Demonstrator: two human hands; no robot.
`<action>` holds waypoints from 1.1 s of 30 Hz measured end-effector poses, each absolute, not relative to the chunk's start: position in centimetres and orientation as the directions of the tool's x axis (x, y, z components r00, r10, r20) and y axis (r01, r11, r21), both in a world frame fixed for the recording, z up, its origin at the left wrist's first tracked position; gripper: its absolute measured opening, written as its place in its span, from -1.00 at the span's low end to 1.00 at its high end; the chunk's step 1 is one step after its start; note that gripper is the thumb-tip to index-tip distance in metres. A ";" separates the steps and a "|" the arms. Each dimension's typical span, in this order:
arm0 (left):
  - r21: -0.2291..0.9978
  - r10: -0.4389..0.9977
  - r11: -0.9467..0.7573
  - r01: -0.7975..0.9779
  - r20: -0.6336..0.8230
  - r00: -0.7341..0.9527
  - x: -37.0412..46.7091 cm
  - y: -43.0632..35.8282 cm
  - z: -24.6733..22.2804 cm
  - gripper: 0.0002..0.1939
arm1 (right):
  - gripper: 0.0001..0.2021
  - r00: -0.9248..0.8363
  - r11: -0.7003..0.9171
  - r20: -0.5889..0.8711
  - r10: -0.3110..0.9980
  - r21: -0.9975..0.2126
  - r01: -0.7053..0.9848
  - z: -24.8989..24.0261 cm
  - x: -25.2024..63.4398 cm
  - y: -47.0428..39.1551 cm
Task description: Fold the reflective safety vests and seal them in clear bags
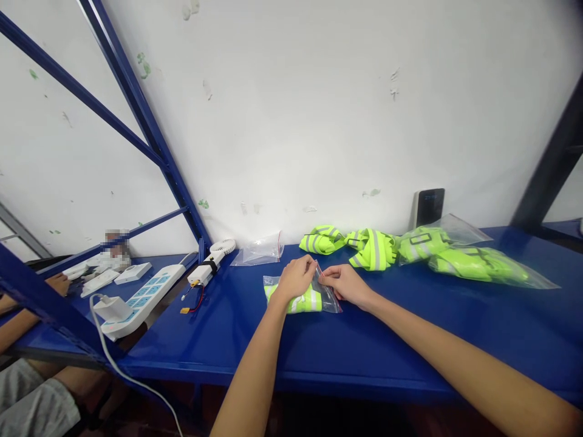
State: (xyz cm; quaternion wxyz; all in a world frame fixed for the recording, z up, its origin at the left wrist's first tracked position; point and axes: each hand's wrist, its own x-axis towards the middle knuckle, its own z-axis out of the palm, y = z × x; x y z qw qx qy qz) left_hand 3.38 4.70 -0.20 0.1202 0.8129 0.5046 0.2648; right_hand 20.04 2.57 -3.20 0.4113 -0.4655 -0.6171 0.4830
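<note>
A clear zip bag point(331, 298) lies on the blue table in front of me, with a folded neon-yellow reflective strap point(304, 302) inside it. My left hand point(297, 278) rests over the bag, its fingers closed on the top edge near the opening. Beside it, my right hand point(348, 284) pinches the same bag's red-lined edge at the right end. Part of the strap is hidden under my left hand.
Rolled neon straps point(376, 249) and bagged ones point(483, 265) lie at the back right, near a dark-screened device point(430, 207). An unfilled clear bag point(259, 250), a small fan point(223, 246), a wired battery point(203, 273) and a power strip point(148, 298) are left. Another person sits beyond the blue frame point(155, 142).
</note>
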 end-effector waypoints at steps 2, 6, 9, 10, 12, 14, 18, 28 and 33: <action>0.548 0.887 -0.461 0.698 0.279 0.367 3.2 5.2 -0.3 -0.76 | -0.79 -0.232 0.098 0.059 0.971 -0.982 0.160 -3.1 20.1 2.6; 0.712 0.870 -0.454 0.536 0.225 0.439 2.7 6.3 -0.6 -0.78 | -0.80 -0.228 0.103 0.067 0.971 -0.984 0.148 -3.0 19.9 2.5; 0.739 0.867 -0.438 0.512 0.197 0.458 2.5 6.7 -0.7 -0.78 | -0.81 -0.208 0.100 0.067 0.976 -0.983 0.152 -2.9 19.8 2.4; 0.748 0.863 -0.435 0.502 0.187 0.469 2.4 6.7 -0.6 -0.79 | -0.81 -0.203 0.098 0.065 0.977 -0.983 0.157 -2.9 19.8 2.4; 0.779 0.848 -0.428 0.459 0.171 0.501 2.4 6.6 -0.5 -0.81 | -0.81 -0.196 0.096 0.062 0.979 -0.980 0.172 -2.8 19.8 2.3; 0.807 0.835 -0.417 0.419 0.159 0.527 2.4 6.5 -0.2 -0.82 | -0.80 -0.190 0.099 0.063 0.980 -0.977 0.188 -2.7 19.8 2.3; 0.797 0.832 -0.427 0.428 0.160 0.532 2.4 6.1 0.0 -0.82 | -0.81 -0.174 0.130 0.093 0.980 -0.968 0.215 -2.9 19.9 2.4; 0.688 0.824 -0.505 0.521 0.203 0.530 2.7 5.3 0.3 -0.80 | -0.79 -0.171 0.150 0.115 0.978 -0.967 0.206 -2.7 19.8 1.9; 0.678 0.847 -0.472 0.564 0.172 0.503 2.8 5.1 0.3 -0.78 | -0.78 -0.217 0.113 0.068 0.974 -0.973 0.202 -2.8 20.0 1.9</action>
